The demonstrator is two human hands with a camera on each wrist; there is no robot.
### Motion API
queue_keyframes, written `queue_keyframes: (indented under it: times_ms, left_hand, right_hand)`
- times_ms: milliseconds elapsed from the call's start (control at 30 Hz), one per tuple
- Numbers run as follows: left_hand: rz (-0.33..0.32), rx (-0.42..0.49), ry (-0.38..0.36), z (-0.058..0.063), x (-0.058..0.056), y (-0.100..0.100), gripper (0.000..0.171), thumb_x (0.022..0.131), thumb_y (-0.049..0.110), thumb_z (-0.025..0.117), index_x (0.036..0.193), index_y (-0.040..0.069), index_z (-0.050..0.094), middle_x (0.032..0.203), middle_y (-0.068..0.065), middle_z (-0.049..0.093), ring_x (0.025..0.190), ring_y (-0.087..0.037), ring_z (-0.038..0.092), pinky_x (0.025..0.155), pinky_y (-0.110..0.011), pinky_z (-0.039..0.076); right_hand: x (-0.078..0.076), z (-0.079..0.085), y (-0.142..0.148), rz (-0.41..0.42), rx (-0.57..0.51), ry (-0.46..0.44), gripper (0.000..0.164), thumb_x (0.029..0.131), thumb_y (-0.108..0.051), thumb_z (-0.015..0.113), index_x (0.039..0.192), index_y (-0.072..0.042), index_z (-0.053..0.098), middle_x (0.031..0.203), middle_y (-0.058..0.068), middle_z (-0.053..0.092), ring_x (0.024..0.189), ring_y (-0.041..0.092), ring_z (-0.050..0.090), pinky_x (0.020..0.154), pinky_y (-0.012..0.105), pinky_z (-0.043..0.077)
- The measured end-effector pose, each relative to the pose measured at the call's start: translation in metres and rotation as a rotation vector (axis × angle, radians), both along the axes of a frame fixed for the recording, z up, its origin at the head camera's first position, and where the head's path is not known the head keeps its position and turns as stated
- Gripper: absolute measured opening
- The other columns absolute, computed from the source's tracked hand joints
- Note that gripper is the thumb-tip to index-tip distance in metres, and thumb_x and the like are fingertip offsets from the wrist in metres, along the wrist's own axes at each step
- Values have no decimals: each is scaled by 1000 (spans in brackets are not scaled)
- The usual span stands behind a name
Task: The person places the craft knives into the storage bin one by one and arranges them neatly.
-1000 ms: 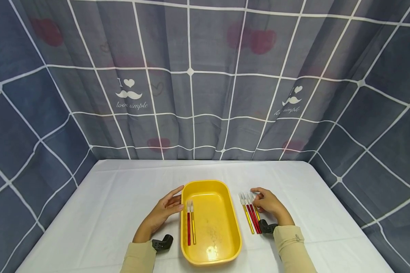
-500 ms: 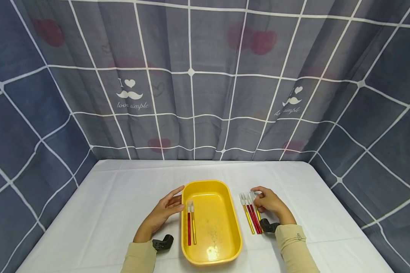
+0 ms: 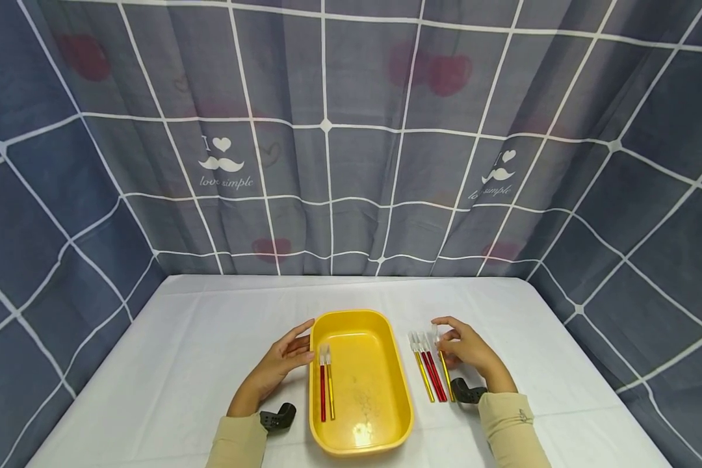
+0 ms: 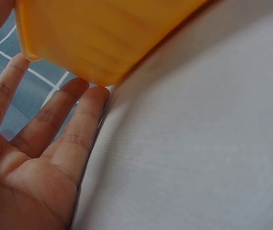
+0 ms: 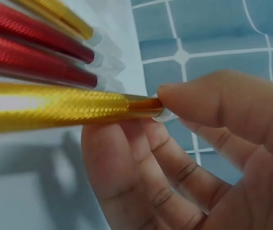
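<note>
My left hand (image 3: 275, 367) rests its nearly straight fingers against the left side of a yellow plastic tray (image 3: 363, 377); the left wrist view shows fingertips at its outer wall (image 4: 98, 52). Inside the tray lie a red craft knife (image 3: 323, 393) and a gold craft knife (image 3: 330, 393), side by side with clear caps. Right of the tray, my right hand (image 3: 468, 348) pinches another gold craft knife (image 5: 78, 106) near its capped end, which the fingers partly cover. Beside it lie two red craft knives (image 3: 433, 377) and one gold craft knife (image 3: 424, 376).
A white cloth (image 3: 222, 338) covers the table. Grey-blue checked curtains (image 3: 357, 162) close off the back and both sides. Black camera mounts sit at the left wrist (image 3: 278, 416) and right wrist (image 3: 468, 391).
My right hand has shifted slightly right with the pinched gold craft knife, which now stands apart from the red ones. My left hand and the tray have stayed put.
</note>
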State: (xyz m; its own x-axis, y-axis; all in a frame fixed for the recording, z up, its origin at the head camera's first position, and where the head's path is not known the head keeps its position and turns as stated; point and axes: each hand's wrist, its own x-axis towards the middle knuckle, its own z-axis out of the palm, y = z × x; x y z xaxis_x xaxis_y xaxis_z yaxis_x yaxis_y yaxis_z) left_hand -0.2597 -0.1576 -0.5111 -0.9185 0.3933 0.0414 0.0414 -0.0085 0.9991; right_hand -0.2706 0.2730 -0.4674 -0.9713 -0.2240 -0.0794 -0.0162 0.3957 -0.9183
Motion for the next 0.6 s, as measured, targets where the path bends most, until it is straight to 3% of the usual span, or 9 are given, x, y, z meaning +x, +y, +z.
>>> queue_keyframes:
  times_ms: [267,600]
  left_hand:
    - [10,-10,-12,0,2,0,78,104,13,73,170,5,32,161,-34,44,145,-46,51,104,-24,52]
    - [7,-14,-12,1,1,-1,78,104,13,72,170,6,32,162,-34,43,146,-46,49,104,-24,51]
  right_hand:
    - [5,11,-3,40,-13,29,55,101,2,65,152,10,46,99,11,62,82,23,69,67,38,63]
    - [8,23,-15,93,-83,30,57,102,-1,68,153,9,46,102,13,61,83,22,67,70,35,63]
